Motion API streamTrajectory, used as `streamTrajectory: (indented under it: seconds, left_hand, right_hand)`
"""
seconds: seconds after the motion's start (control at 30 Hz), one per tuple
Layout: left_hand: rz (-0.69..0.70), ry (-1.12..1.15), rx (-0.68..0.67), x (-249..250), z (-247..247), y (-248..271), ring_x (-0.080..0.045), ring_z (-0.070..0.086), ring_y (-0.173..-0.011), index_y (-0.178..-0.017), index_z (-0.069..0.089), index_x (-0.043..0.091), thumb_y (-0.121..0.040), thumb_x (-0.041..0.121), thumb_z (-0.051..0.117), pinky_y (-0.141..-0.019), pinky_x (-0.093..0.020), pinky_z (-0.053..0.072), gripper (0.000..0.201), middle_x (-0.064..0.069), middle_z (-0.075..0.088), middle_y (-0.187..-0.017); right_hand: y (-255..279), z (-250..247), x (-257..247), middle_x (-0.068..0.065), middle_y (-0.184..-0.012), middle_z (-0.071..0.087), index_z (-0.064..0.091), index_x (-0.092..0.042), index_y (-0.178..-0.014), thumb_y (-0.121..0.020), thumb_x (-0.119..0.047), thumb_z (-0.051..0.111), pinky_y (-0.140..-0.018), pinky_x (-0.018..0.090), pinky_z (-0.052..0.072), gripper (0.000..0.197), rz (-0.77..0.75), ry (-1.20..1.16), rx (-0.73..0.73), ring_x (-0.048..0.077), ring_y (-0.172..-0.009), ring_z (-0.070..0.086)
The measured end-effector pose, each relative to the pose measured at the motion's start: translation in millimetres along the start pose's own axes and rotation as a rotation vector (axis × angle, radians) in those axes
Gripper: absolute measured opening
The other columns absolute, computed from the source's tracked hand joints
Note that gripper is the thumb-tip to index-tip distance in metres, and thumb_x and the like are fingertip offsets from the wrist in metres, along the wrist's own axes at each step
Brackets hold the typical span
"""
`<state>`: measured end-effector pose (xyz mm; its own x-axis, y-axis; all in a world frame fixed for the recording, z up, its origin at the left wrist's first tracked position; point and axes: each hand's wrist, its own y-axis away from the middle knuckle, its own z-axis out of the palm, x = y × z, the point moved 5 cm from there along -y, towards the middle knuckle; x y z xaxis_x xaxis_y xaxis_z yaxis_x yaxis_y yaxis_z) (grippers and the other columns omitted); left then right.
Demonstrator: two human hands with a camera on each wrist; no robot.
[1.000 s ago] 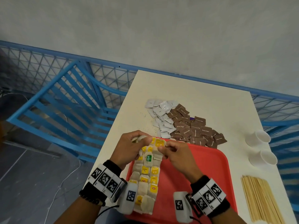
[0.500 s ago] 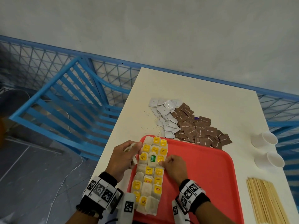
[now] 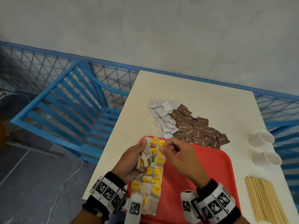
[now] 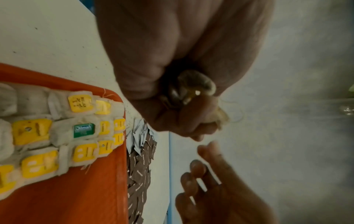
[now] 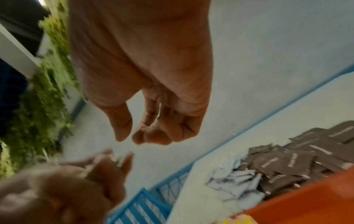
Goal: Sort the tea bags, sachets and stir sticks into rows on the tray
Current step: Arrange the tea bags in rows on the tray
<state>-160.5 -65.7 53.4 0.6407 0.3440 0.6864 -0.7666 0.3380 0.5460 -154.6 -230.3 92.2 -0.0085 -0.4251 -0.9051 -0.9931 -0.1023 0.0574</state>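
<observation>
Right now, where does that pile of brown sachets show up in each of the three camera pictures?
Head: the brown sachets lie on the table just beyond the red tray's far edge, right of the white sachets.
Left wrist: a dark strip running down the middle, along the tray's edge.
Right wrist: at the right edge, above the tray corner.
Shared landmark: the white sachets touching the brown pile, seen in all three views.

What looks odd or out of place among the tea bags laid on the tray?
One tea bag with a green tag lies among the yellow-tagged tea bags on the red tray. Dark specks, like spilled tea, dot the table beside the white sachets.
</observation>
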Motion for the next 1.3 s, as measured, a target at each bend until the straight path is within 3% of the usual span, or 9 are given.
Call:
streamTrajectory:
  seconds: [0.23,0.3,0.47,0.63,0.77,0.9,1.03,1.2,1.3]
  left_hand:
    - [0.043,0.069,0.018,-6.7,30.9,0.6,-0.027,0.061,-0.078,-0.127,0.054,0.003,-0.090,0.045,0.052,-0.064,-0.033,0.045,0.056,-0.017,0.062,-0.093]
    - [0.039,0.108,0.013,-10.2,38.2,2.3,-0.027,0.063,-0.079,-0.122,0.056,0.005,-0.090,0.042,0.053,-0.065,-0.034,0.049,0.049,-0.019,0.064,-0.095]
    - [-0.060,0.279,0.072,-23.4,44.6,4.8,-0.024,0.068,-0.065,-0.105,0.057,0.004,-0.097,0.033,0.053,-0.052,-0.032,0.059,0.031,-0.018,0.067,-0.082]
    - [-0.167,0.392,-0.011,-28.1,52.4,6.4,-0.023,0.066,-0.062,-0.093,0.069,-0.001,-0.098,0.038,0.052,-0.050,-0.030,0.057,0.043,-0.017,0.069,-0.083]
    - [-0.198,0.454,-0.109,-28.1,60.5,4.5,-0.022,0.064,-0.070,-0.085,0.076,0.005,-0.092,0.051,0.057,-0.048,-0.028,0.056,0.049,-0.012,0.068,-0.085]
    - [-0.228,0.388,-0.016,-33.8,55.7,-2.1,-0.015,0.058,-0.054,-0.088,0.069,0.005,-0.089,0.035,0.065,-0.036,-0.019,0.045,0.030,-0.008,0.061,-0.074]
    - [-0.043,0.153,0.089,-23.7,30.1,-1.1,-0.010,0.046,-0.046,-0.088,0.051,0.015,-0.075,0.029,0.076,-0.031,-0.017,0.030,0.031,0.000,0.049,-0.068]
    - [0.223,-0.205,-0.023,11.9,44.2,23.9,-0.013,0.039,-0.045,-0.101,0.063,0.004,-0.081,0.054,0.070,-0.037,-0.015,0.026,0.055,-0.006,0.046,-0.068]
    - [0.281,-0.309,-0.028,18.1,56.5,30.0,-0.015,0.032,-0.041,-0.085,0.057,0.001,-0.084,0.045,0.074,-0.041,-0.018,0.025,0.047,-0.007,0.038,-0.060]
  right_hand:
    - [37.3,-0.2,-26.6,-0.010,-0.074,0.057,0.064,-0.028,-0.087,-0.074,-0.048,0.075,-0.059,0.029,0.048,0.027,-0.097,0.181,-0.013,0.011,-0.063,0.055]
    - [38.3,-2.1,-20.5,-0.011,-0.070,0.059,0.065,-0.026,-0.084,-0.077,-0.039,0.076,-0.059,0.026,0.048,0.018,-0.088,0.205,0.048,0.010,-0.064,0.056]
    - [39.6,-15.4,-12.5,-0.005,-0.068,0.070,0.070,-0.018,-0.079,-0.087,-0.016,0.075,-0.059,0.014,0.042,0.009,0.003,-0.027,0.005,0.001,-0.060,0.055]
    - [37.8,-35.3,-17.8,0.000,-0.074,0.069,0.067,-0.008,-0.085,-0.089,-0.012,0.071,-0.063,0.022,0.048,0.007,0.042,-0.262,-0.027,0.011,-0.069,0.062]
    - [31.9,-40.3,-23.9,0.006,-0.076,0.070,0.065,-0.010,-0.084,-0.088,-0.009,0.072,-0.065,0.034,0.055,0.009,-0.018,-0.113,0.070,0.021,-0.069,0.066]
    - [24.2,-47.7,-25.3,0.002,-0.075,0.068,0.063,-0.012,-0.085,-0.087,-0.004,0.072,-0.062,0.030,0.053,0.012,-0.031,-0.141,0.119,0.017,-0.066,0.065]
    - [19.9,-63.6,-24.2,0.006,-0.074,0.066,0.064,-0.006,-0.096,-0.088,0.002,0.068,-0.057,0.025,0.050,0.012,0.039,-0.423,0.132,0.016,-0.061,0.061]
    - [16.2,-60.3,-18.7,0.009,-0.073,0.065,0.063,-0.004,-0.103,-0.088,0.002,0.067,-0.060,0.028,0.048,0.016,0.151,-0.648,0.081,0.020,-0.064,0.060]
    - [17.4,-52.1,-17.6,0.010,-0.075,0.064,0.064,-0.004,-0.103,-0.085,0.000,0.070,-0.060,0.029,0.049,0.019,0.172,-0.656,0.038,0.020,-0.064,0.060]
